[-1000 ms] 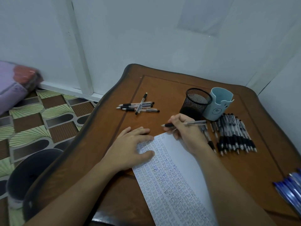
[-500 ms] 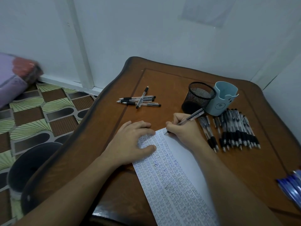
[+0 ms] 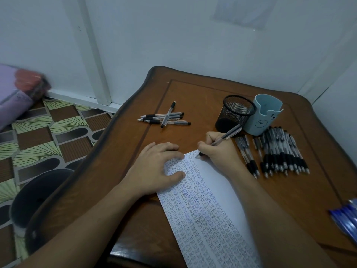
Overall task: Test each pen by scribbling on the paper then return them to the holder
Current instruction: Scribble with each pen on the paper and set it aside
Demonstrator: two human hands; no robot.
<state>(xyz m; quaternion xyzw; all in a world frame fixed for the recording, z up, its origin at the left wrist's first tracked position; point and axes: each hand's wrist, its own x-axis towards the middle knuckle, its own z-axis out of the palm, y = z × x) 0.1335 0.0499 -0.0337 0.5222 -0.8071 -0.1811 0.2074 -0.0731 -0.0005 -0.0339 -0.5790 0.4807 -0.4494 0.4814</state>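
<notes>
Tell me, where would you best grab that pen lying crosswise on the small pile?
Probably its far end, from above. The crosswise pen rests on three other pens, and that end juts past them over the table, leaving room for fingers either side of the thin barrel.

1. Pale walls [image 3: 173, 26] fill ten to two o'clock; a white upright post [image 3: 96, 64] stands at eleven.
2. Green-and-brown patterned floor [image 3: 38, 132] lies at nine.
3. A brown wooden table [image 3: 193, 89] fills the centre.

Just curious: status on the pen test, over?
Right hand grips pen, tip at paper's top edge. Left hand flat, pinning paper. Nothing between pen and mesh holder.
</notes>
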